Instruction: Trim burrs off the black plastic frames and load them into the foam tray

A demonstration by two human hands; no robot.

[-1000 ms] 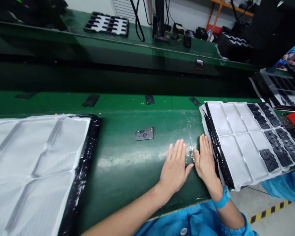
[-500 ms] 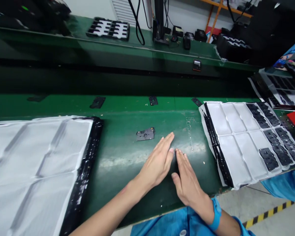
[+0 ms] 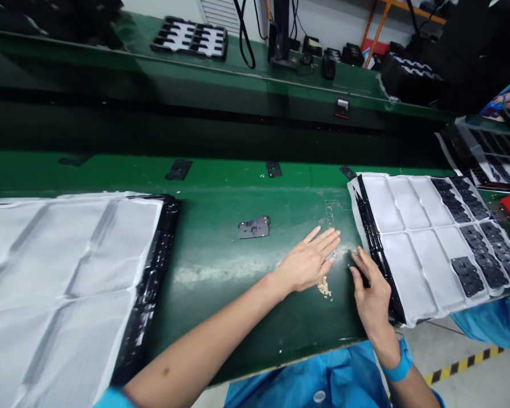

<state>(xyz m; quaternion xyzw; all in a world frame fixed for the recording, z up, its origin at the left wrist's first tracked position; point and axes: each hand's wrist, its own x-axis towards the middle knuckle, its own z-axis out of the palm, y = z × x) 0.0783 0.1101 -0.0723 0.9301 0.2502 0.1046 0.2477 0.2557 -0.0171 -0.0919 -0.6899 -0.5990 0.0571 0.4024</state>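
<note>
My left hand (image 3: 309, 260) lies flat on the green bench (image 3: 221, 317), fingers stretched out and holding nothing. By its lower edge is a small heap of pale beige bits (image 3: 323, 288), partly covered by the hand. To the right, my right hand (image 3: 372, 283) is half curled with thumb and fingers apart, beside the near left edge of a tray (image 3: 402, 255). White sheeting lines that tray, and flat black parts (image 3: 467, 276) fill its right-hand pockets. A black part with cut-outs (image 3: 254, 228) rests on the bench, left of and beyond my left hand.
A stack of white-lined trays (image 3: 106, 249) stands at the left. Black parts (image 3: 273, 169) lie spaced along the far strip of bench. On the raised shelf are a black-and-white tray (image 3: 190, 38) and a monitor stand (image 3: 281, 39). A blue sleeve (image 3: 488, 323) shows at the right.
Both hands have moved right and drawn apart; they were side by side before. The heap of pale bits now shows by my left hand. My right hand has come up to the tray's edge.
</note>
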